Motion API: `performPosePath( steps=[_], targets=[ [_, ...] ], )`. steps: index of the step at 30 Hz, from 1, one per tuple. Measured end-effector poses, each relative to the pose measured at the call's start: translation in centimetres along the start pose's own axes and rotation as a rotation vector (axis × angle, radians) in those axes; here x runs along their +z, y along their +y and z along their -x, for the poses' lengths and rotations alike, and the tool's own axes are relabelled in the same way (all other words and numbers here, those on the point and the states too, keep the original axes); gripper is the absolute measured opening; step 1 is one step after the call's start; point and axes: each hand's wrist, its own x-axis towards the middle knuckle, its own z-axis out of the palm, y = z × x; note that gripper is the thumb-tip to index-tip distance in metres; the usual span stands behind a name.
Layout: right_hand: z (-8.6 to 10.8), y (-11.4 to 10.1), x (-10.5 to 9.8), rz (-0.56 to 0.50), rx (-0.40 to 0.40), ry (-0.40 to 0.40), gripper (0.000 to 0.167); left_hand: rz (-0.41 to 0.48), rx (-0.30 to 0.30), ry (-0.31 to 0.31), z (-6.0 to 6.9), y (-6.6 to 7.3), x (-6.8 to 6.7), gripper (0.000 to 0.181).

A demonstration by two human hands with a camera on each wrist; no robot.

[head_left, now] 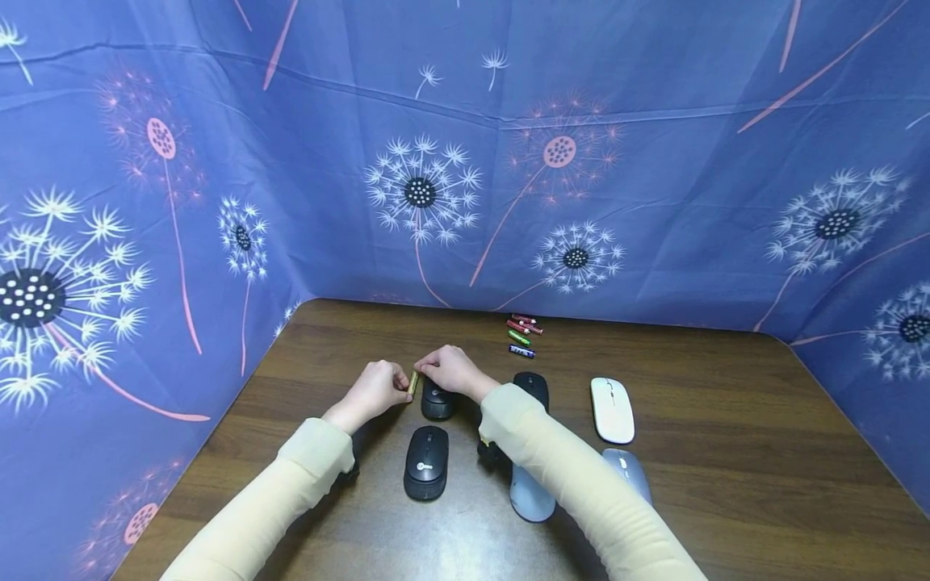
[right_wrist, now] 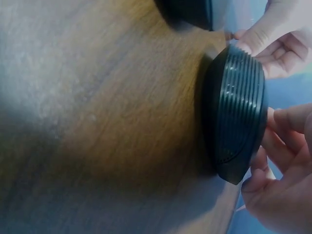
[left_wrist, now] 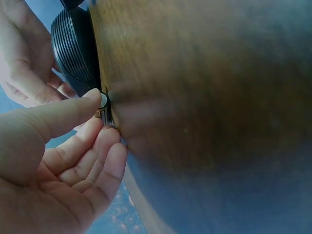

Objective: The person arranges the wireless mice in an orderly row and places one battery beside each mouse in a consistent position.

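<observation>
A yellow battery (head_left: pixel 412 384) lies between both hands, left of a black mouse (head_left: pixel 437 401). My left hand (head_left: pixel 372 392) pinches its near end; in the left wrist view, the thumb and fingers of this hand (left_wrist: pixel 63 156) meet at the battery's pale end (left_wrist: pixel 104 100). At the far end, the fingertips of my right hand (head_left: pixel 455 372) grip the battery, with the palm over the mouse's far part. In the right wrist view the ridged mouse (right_wrist: pixel 239 107) hides the battery and some fingertips of my right hand (right_wrist: pixel 287 170).
Nearer stands a black mouse with a logo (head_left: pixel 426 464). Beyond my right sleeve are another black mouse (head_left: pixel 532 387), a white mouse (head_left: pixel 613 410) and a grey mouse (head_left: pixel 628 471); a light blue one (head_left: pixel 532 494) is partly covered. Red, green (head_left: pixel 519 337) and blue batteries (head_left: pixel 521 351) lie behind.
</observation>
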Motion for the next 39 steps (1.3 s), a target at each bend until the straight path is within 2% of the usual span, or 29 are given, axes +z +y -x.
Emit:
performPosePath(
  steps=[7,11,18,25,28,33,39],
  targets=[
    [0.5,-0.3,-0.8,-0.114,0.104,0.055,0.021,0.008,0.015,-0.01,0.1,-0.1,-0.2,0.015],
    [0.8,-0.8,-1.7,-0.18,0.13,0.066,0.021,0.01,0.008,-0.03,0.2,-0.1,-0.4,0.014],
    [1.8,-1.6,-3.4,-0.27,0.15,0.027,0.023,-0.002,-0.014,-0.045,0.3,-0.1,-0.6,0.014],
    [3.3,-0.9,-5.4,-0.366,0.203,-0.015,0.025,-0.005,-0.045,-0.074,0.3,0.4,-1.2,0.014],
    [4.1,-0.7,-6.6,-0.374,0.219,-0.025,0.026,-0.006,-0.055,-0.082,0.2,0.8,-1.6,0.013],
    [5.4,-0.5,-8.6,-0.364,0.229,-0.02,0.025,-0.005,-0.029,-0.08,0.0,1.4,-2.1,0.012],
    [7.0,-0.3,-11.1,-0.361,0.235,-0.013,0.025,0.018,-0.01,-0.075,-0.2,2.9,-2.9,0.02]
  ],
)
